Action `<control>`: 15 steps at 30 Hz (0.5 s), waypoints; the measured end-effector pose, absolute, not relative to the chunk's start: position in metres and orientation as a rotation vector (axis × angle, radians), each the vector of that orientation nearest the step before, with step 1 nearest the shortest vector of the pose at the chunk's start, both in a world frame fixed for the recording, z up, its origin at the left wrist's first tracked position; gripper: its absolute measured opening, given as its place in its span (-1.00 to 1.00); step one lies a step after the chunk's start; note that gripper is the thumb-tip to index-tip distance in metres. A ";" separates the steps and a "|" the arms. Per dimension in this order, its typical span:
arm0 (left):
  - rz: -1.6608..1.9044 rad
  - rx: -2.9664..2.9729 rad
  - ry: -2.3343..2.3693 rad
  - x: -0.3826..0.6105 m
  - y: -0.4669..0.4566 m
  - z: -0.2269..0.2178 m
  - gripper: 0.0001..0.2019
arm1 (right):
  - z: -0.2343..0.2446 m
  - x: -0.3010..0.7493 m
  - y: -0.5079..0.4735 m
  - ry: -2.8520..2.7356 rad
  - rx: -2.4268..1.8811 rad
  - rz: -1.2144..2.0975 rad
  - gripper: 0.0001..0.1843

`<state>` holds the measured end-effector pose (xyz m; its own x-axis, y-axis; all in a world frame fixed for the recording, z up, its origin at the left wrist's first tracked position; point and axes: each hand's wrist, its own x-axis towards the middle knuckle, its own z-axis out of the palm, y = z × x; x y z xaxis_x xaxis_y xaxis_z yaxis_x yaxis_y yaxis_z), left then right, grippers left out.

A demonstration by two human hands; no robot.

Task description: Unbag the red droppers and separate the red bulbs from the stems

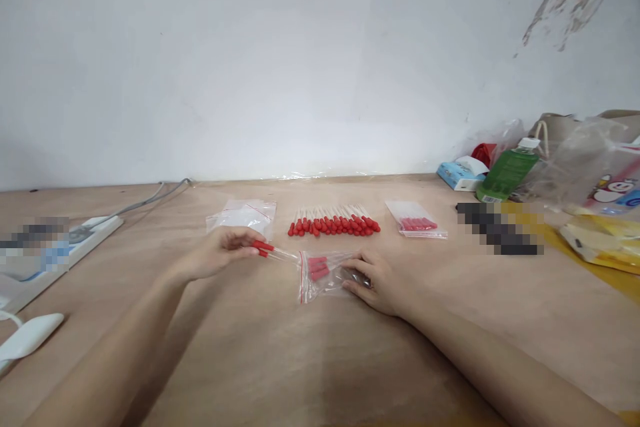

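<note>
My left hand (231,252) is closed in a pinch on red-tipped sticks (264,247), two of which show. Their pale, thin ends point right, to the red-lined mouth of a clear zip bag (313,290). Whether the tips have passed inside I cannot tell. Several red ends (318,268) show through the bag's plastic. With thumb and fingers, my right hand (375,280) grips the bag's right end, low over the table. Behind the bag lies a row of loose red-tipped sticks (335,223), red ends towards me.
Flat clear bags (245,217) lie behind my left hand. A filled zip bag (417,220) sits right of the row. A power strip (95,233) is at left. At right stand a green bottle (510,170), a tissue pack (457,175) and plastic bags (590,167).
</note>
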<state>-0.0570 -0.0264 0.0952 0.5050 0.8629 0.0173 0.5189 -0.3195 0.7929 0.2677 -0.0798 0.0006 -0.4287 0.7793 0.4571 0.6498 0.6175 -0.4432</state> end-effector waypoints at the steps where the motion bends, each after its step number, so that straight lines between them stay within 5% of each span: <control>1: 0.660 1.996 1.207 -0.066 -0.024 0.102 -0.69 | 0.000 0.268 -0.080 -2.202 -1.115 0.262 -0.69; 10: 1.308 2.155 1.539 -0.056 -0.011 0.086 -0.64 | 0.002 0.267 -0.080 -2.201 -1.123 0.260 -0.70; 15: 1.067 2.693 1.606 -0.028 0.011 0.041 -0.72 | 0.004 0.266 -0.081 -2.189 -1.121 0.253 -0.72</control>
